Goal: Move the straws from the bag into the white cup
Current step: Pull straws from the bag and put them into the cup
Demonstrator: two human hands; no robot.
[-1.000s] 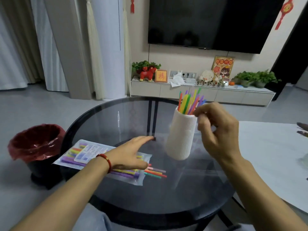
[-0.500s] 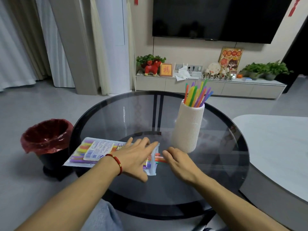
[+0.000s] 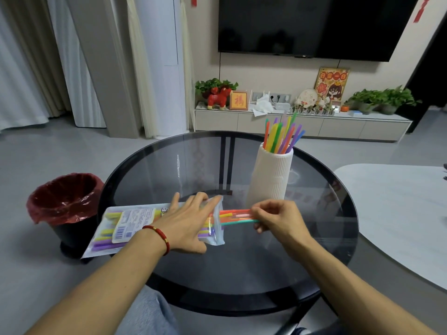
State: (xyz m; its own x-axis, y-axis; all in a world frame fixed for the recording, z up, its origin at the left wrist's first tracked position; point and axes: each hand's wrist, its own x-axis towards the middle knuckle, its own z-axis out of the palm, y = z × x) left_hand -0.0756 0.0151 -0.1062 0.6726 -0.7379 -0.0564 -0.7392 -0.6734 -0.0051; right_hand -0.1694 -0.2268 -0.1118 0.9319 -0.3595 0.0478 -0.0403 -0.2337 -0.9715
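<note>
A clear plastic bag [image 3: 125,226] of coloured straws lies flat on the round glass table [image 3: 242,274], its open end pointing right. My left hand [image 3: 191,221] presses flat on the bag near that open end, fingers spread. My right hand [image 3: 278,220] pinches a few straws [image 3: 235,216], orange, pink and teal, that stick halfway out of the bag. The ribbed white cup [image 3: 271,177] stands upright just behind my right hand and holds several coloured straws [image 3: 281,136].
A black bin with a red liner [image 3: 65,201] stands on the floor left of the table. A white table [image 3: 399,213] sits close on the right. A low TV cabinet [image 3: 302,122] with plants and ornaments runs along the far wall.
My right hand came down from the cup to the bag's mouth, closed on a few straws and drew them partly out to the right. My left hand stays on the bag.
</note>
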